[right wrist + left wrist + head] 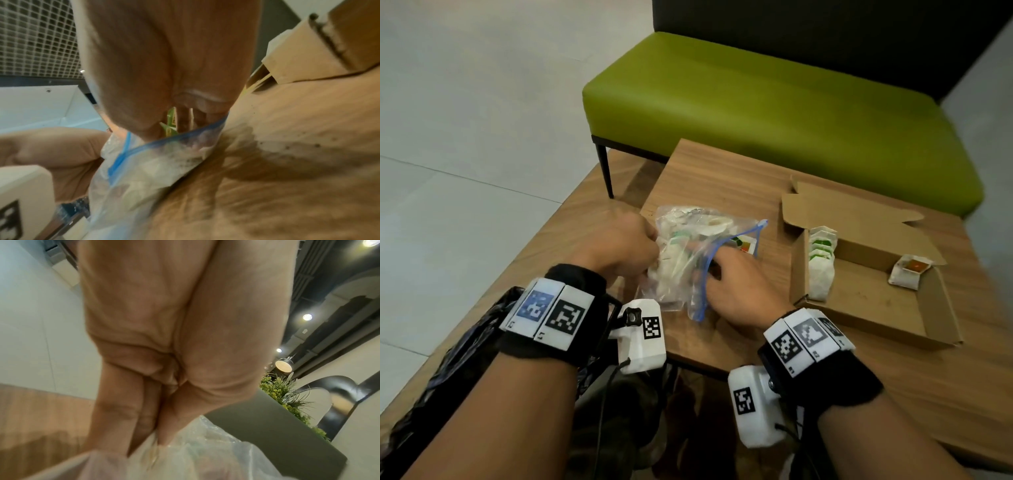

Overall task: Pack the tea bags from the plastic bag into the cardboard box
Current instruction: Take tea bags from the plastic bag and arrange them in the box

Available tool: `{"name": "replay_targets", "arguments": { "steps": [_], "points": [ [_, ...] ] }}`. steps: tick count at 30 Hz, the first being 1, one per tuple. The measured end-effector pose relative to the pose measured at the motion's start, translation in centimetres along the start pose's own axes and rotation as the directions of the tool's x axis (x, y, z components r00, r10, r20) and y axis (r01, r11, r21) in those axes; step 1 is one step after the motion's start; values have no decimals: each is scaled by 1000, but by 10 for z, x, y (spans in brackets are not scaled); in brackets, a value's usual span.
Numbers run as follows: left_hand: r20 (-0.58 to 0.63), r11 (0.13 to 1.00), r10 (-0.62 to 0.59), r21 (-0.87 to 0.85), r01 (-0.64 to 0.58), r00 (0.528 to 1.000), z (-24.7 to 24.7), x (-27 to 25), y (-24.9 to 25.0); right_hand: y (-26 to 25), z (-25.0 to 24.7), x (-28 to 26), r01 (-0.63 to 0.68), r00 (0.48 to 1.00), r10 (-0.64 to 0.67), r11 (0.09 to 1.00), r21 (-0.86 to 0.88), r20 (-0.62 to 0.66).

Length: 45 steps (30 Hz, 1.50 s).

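- Left hand (619,246) grips the closed end of the plastic bag (688,260), fingers and thumb bunched on the film; the left wrist view shows the fingertips (164,434) pinched into the crinkled plastic.
- Plastic bag, my landmark, lies on the small wooden table (722,171) between the two hands, its blue zip mouth (709,270) turned toward the box and gaping.
- Right hand (736,287) is at that mouth with its fingers pushed inside the bag. The right wrist view shows green-tagged tea bags (170,123) right at the fingers, but whether they have closed on one I cannot tell.
- Step in hand, as I judge it: fetching the next tea bag out while the left hand steadies the bag.
- Next move would call for a light pinch on a single sachet, drawing it clear of the zip without dragging its neighbours, then carrying it to the box.
- Cardboard box (935,325) sits open to the right of the plastic bag. A row of tea bags (822,253) stands along the wall nearest the bag, and one orange-tagged tea bag (909,270) lies by itself at the side farthest from the bag.
- Hard to make out: how many tea bags remain in the bag, since the film is cloudy and creased; the right fingertips are hidden inside it; both wrist views are blurred.
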<state>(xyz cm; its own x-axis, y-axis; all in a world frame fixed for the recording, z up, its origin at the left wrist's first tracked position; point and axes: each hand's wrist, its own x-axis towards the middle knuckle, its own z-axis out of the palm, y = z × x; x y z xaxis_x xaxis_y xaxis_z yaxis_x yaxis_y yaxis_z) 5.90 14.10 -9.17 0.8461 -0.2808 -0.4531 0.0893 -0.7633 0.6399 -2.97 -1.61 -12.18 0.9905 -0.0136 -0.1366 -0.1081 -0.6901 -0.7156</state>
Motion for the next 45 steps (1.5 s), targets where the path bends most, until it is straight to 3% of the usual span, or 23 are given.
{"name": "replay_targets", "arguments": {
  "steps": [6,14,17,21,25,31,39,42,45],
  "points": [
    [28,994,9,-112,-6,1000,7,-1,1,-4,-4,11,-76,996,78,996,-51,40],
    [-51,979,7,-201,-18,999,14,10,-1,12,7,17,-84,971,75,996,-33,-226],
    [-80,974,-3,-225,-15,997,15,13,-2,12,3,9,-35,970,33,999,-2,-240],
    [-132,973,-8,-228,-22,991,16,14,-1,11,3,7,-27,988,18,998,-57,-151],
    [-162,973,-16,-230,-22,987,18,15,1,12,4,10,-59,967,29,992,-111,-253],
    [-222,968,-34,-250,-23,975,18,19,1,10,-20,-4,-79,921,147,977,196,-361],
    [-291,969,-37,-246,-37,956,23,22,5,20,-38,0,-144,792,399,858,493,-463],
    [-311,966,-38,-254,-44,950,26,26,7,24,-49,-3,-124,734,477,794,595,-483],
    [-326,967,-42,-250,-44,944,32,30,11,24,-61,-6,-29,713,500,721,692,-491]
  ]
}}
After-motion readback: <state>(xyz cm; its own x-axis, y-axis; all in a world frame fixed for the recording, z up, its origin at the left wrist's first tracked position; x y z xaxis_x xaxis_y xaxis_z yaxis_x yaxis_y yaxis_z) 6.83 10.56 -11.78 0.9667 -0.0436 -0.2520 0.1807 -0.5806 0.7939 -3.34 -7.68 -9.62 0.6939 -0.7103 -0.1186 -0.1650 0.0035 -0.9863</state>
